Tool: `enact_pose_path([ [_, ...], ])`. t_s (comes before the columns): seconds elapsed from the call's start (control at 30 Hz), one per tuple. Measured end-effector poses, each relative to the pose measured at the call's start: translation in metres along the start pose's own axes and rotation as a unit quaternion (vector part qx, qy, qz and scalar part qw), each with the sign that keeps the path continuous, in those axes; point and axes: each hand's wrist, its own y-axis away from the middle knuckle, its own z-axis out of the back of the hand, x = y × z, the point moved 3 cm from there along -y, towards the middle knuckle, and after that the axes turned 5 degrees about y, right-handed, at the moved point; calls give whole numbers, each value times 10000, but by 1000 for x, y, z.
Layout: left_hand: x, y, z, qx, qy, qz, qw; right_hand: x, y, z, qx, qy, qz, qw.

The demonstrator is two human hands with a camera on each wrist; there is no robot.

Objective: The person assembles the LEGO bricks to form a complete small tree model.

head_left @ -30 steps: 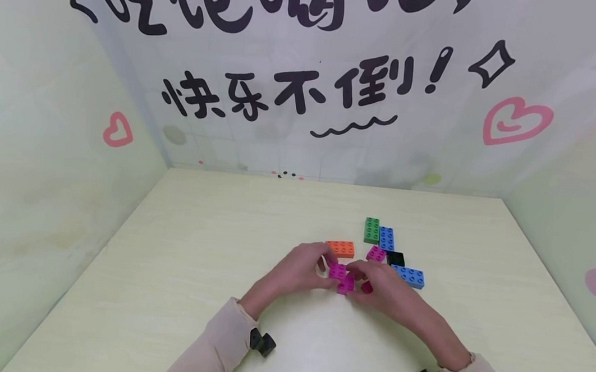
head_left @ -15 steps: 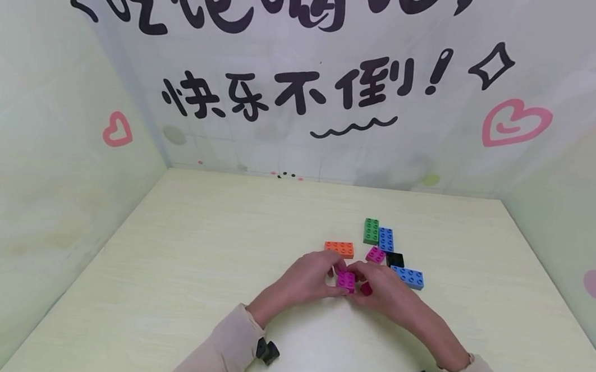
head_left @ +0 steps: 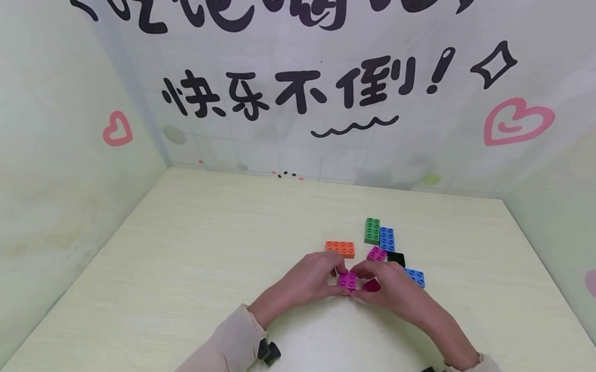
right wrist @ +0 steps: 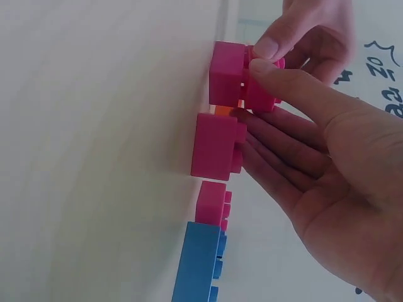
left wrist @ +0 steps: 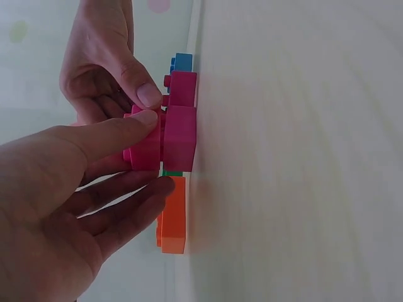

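Between both hands is a small pink toy building brick [head_left: 347,280], set over another pink brick [left wrist: 180,138] that stands on the table. A narrow gap with studs shows between the two in the left wrist view. My left hand [head_left: 313,277] pinches the upper brick between thumb and fingers. From the other side my right hand [head_left: 399,289] pinches the same brick, its thumb beside the left one. A separate pink brick [right wrist: 213,146] stands under the right hand, partly hidden from the head view by the fingers.
Behind the hands lie an orange brick [head_left: 340,249], a green brick [head_left: 372,231], a blue brick [head_left: 387,239], a small pink brick [head_left: 377,253] and a black piece [head_left: 396,259]. Another blue brick [head_left: 415,277] is partly covered by the right hand. Printed walls enclose the table [head_left: 225,221].
My left hand has brought the upper pink brick right and nearer, over the lower one. My right hand's fingers have moved from around the lower brick onto the upper brick.
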Motion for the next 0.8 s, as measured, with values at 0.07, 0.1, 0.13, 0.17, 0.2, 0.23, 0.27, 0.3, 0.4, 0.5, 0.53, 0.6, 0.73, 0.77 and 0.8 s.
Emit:
enact_pose_path([
  [0.07, 0, 0, 0, -1, 153, -17, 9999, -1, 1, 1, 17, -55, 50, 10000],
  [0.1, 0, 0, -1, -5, 226, -28, 9997, -1, 1, 2, 29, -75, 68, 9999],
  [0.13, 0, 0, -1, -16, 294, -36, 9996, -1, 1, 2, 30, -66, 88, 9999],
  [0.17, 0, 0, -1, -30, 351, -44, 9994, -2, 1, 2, 31, -65, 97, 9999],
  [0.2, 0, 0, -1, -42, 389, -59, 9992, -2, 1, 2, 30, -59, 91, 9999],
  [0.23, -1, 0, -1, -56, 422, -73, 9991, -2, 1, 2, 30, -46, 87, 9999],
  [0.27, -1, 0, -2, -66, 443, -78, 9990, -2, 0, 2, 30, -33, 77, 10000],
  [0.3, -1, 0, -2, -75, 443, -84, 9990, -2, 0, 2, 30, -16, 70, 10000],
  [0.4, -1, -1, -2, -83, 432, -84, 9990, -2, 0, 1, 30, 16, 43, 10000],
  [0.5, -1, -1, -1, -87, 476, -48, 9988, -2, 0, 1, 19, 32, 33, 10000],
  [0.53, -1, -1, -1, -81, 496, -37, 9987, -3, 0, 1, 15, 39, 27, 10000],
  [0.6, -1, -2, -1, -67, 557, -7, 9984, -3, 0, 1, 10, 52, 25, 10000],
  [0.73, 0, -3, -1, -36, 659, 75, 9978, -3, 0, 0, -1, 94, 4, 10000],
  [0.77, 1, -3, -1, -34, 686, 102, 9976, -4, 0, 0, -2, 111, -2, 9999],
  [0.8, 1, -3, -2, -31, 723, 133, 9973, -4, -1, 0, -4, 126, -7, 9999],
])
